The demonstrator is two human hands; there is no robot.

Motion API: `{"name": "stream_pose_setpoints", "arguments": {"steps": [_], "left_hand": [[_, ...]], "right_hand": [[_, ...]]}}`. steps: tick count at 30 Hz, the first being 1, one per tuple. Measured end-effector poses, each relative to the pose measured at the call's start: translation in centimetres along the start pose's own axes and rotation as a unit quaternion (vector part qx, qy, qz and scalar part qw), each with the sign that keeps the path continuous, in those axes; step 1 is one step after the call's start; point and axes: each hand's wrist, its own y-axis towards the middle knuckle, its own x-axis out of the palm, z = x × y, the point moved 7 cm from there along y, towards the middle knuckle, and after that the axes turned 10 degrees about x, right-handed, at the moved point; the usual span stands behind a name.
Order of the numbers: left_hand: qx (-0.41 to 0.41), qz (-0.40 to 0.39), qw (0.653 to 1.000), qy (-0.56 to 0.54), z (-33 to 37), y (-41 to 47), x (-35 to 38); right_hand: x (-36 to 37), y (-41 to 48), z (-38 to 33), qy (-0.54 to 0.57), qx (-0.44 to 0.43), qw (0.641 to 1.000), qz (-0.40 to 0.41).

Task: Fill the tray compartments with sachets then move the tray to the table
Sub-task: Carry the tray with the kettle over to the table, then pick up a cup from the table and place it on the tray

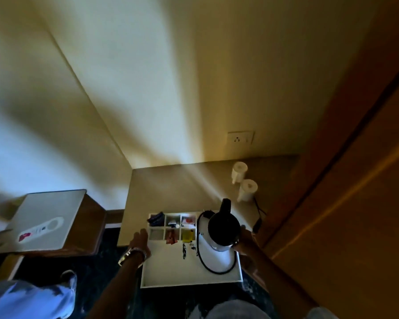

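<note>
Closest to me, the person's two bare forearms reach forward, one on each side of a white tray (189,276). The left hand (139,241), with a metal watch (130,255) and a bangle at the wrist, presses against the tray's left rim, fingers curled around the edge. The right hand (244,238) holds the right rim beside the kettle, but the kettle's body hides most of its fingers, so I cannot tell how tightly they close. The tray's near end hangs out over the dark floor, while its far end overlaps the beige table (182,180).

On the tray's open half stands a black electric kettle (222,229) with its black cord (205,263) looping round it. A few small dark things lie loose just left of the cord, too blurred to name. At the tray's far left are six compartments in two rows; sachets (171,237) show in most of them: dark ones far left, reddish and yellow ones in the near row. The near-left compartment looks bare.

Further back on the table, near the wooden panel on the right, two white cups (244,183) stand inverted. A wall socket (240,138) sits above them. Off to the left, a closed laptop (44,221) rests on a wooden stand.
</note>
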Motion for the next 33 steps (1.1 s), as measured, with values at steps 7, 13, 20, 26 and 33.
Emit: {"name": "stream_pose_setpoints", "arguments": {"steps": [7, 13, 20, 26, 33], "left_hand": [[0.041, 0.075, 0.994, -0.075, -0.8, 9.9, -7.1], [0.062, 0.054, 0.958, -0.274, -1.2, 15.2, -10.3], [0.219, 0.044, 0.962, -0.157, 1.1, 19.3, -13.1], [0.242, -0.002, 0.970, -0.033, 0.6, 23.0, -13.6], [0.258, -0.019, 0.966, 0.008, -0.5, 24.1, -13.2]], "right_hand": [[-2.0, 7.8, -9.8, 0.058, -0.015, 0.998, 0.023], [-1.3, 9.4, -11.4, 0.143, 0.052, 0.985, 0.078], [-0.3, 10.5, -14.7, 0.244, 0.090, 0.962, 0.079], [-3.4, 10.1, -16.1, 0.186, 0.124, 0.930, 0.293], [-8.0, 11.0, -13.8, 0.079, 0.154, 0.940, 0.295]]}}
